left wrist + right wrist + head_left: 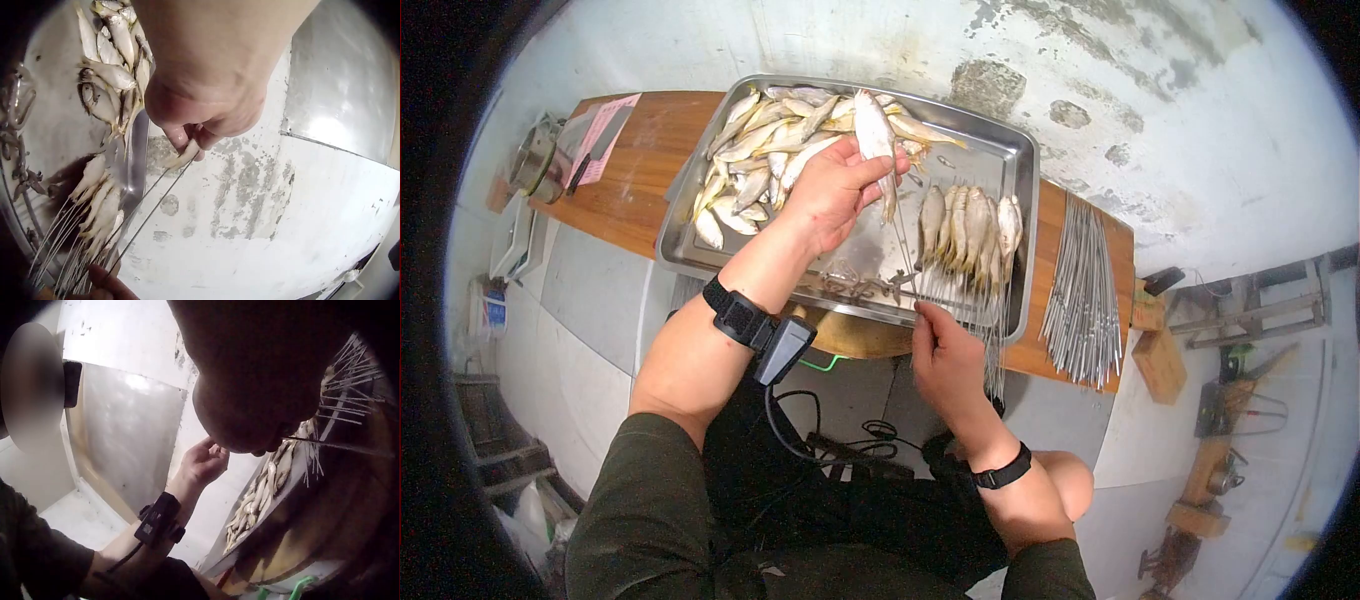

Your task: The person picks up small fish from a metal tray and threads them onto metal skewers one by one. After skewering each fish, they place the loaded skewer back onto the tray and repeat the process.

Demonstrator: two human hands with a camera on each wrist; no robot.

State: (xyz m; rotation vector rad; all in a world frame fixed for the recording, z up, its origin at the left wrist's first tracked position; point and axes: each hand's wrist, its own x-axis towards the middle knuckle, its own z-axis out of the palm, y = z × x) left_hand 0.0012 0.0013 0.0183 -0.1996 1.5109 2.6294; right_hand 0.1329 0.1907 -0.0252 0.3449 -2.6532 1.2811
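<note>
Over the metal tray [1030,200], my left hand [830,195] pinches a small silvery fish [874,130] between thumb and fingers, head end up. Two thin metal skewers [147,219] run from that fish's tail end down to my right hand [950,355], whose curled fingers grip them near the tray's front edge. Most of the fish is hidden behind the left hand in the left wrist view; in the right wrist view the right hand [250,394] is a dark shape. Beside it lies a row of skewered fish [960,225], their skewers sticking out over the tray's front rim.
A heap of loose fish [750,150] fills the tray's left part. Dark scraps [850,285] lie at its front. Bare skewers [1085,290] are bundled on the wooden table [650,160] at right. A knife [600,145] lies on pink paper at left, near a metal pot [540,160].
</note>
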